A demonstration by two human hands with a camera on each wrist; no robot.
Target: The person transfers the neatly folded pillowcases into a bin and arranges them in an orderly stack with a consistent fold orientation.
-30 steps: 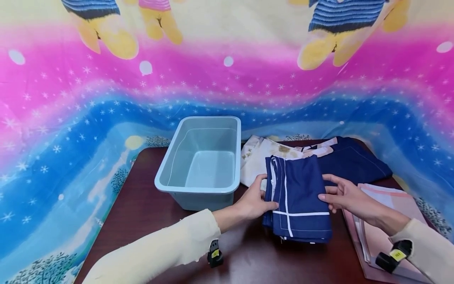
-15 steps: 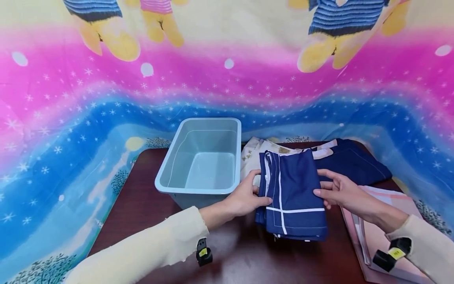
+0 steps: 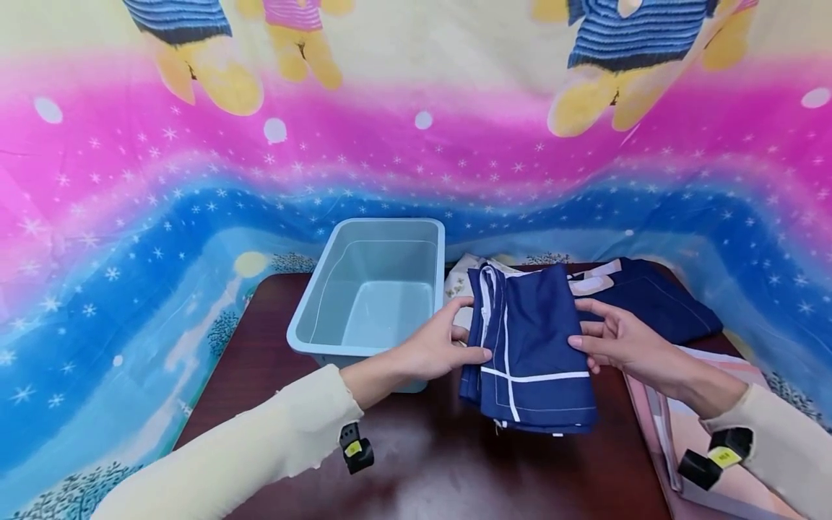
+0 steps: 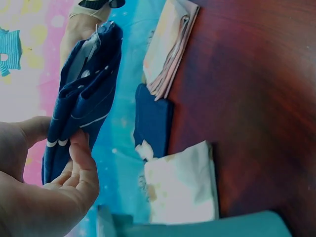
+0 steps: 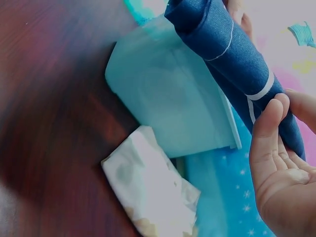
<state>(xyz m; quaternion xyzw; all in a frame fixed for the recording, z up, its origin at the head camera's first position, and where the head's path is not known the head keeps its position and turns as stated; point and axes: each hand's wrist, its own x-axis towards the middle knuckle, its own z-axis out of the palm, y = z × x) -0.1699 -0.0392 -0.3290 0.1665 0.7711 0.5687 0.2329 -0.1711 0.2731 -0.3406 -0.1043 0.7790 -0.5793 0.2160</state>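
A folded navy cloth with white stripes (image 3: 539, 347) is held up above the table between both hands. My left hand (image 3: 442, 343) pinches its left edge, thumb on the near face and fingers behind. My right hand (image 3: 620, 339) grips the opposite edge the same way. In the left wrist view the layered folds of the navy cloth (image 4: 94, 84) show between thumb and fingers. The right wrist view shows its rounded folded edge (image 5: 237, 49). To the left of the cloth stands a grey-green plastic tub (image 3: 390, 310), its visible inside bare.
Behind the held cloth lie a folded white patterned cloth (image 3: 460, 278) and another navy folded cloth (image 3: 650, 300). Folded pink cloths (image 3: 708, 433) lie on the right side of the dark wooden table (image 3: 416, 462). A printed curtain (image 3: 364, 159) hangs behind.
Both hands have carried the navy cloth a little to the left and up, toward the tub. The grip of each hand looks the same. The tub and the other cloths stay put.
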